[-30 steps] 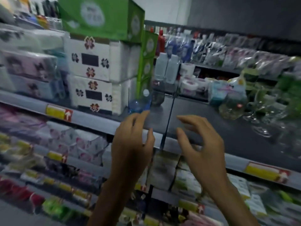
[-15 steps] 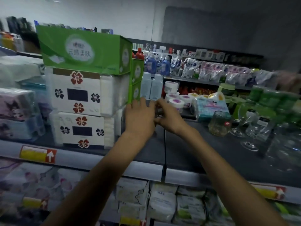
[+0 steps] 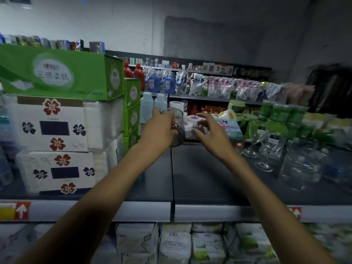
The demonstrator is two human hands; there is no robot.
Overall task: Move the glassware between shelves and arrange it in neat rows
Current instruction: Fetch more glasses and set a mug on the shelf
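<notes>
**A:** Glass, clear and smoky-looking in this dim light — that is what the left hand [image 3: 159, 128] has: 1 tumbler [image 3: 177, 128], fingers wrapped around its side, lifted just off the dark shelf [image 3: 200, 178] near the back, beside the green cartons [image 3: 132, 111].

**B:** And the right hand [image 3: 211, 130]?

**A:** Fingers spread and curled, holding nothing that I can make out. It hovers just right of the tumbler, in front of the white tubs [image 3: 191, 123], as if about to steady the glass or reach for another.

**B:** How much of the job looks done?

**A:** Little, I would judge. The wide middle of the shelf is bare, and no row has formed there. The rest of the glassware sits bunched at the right: a short glass with a red sticker [image 3: 236, 143], 2 or so stemmed wine glasses [image 3: 263, 147], and bigger clear pieces [image 3: 302, 164] too blurred to count.

**B:** So what is left?

**A:** Setting this tumbler down, then lining up that cluster. Whether other shelves hold more glass, I cannot tell.
</notes>
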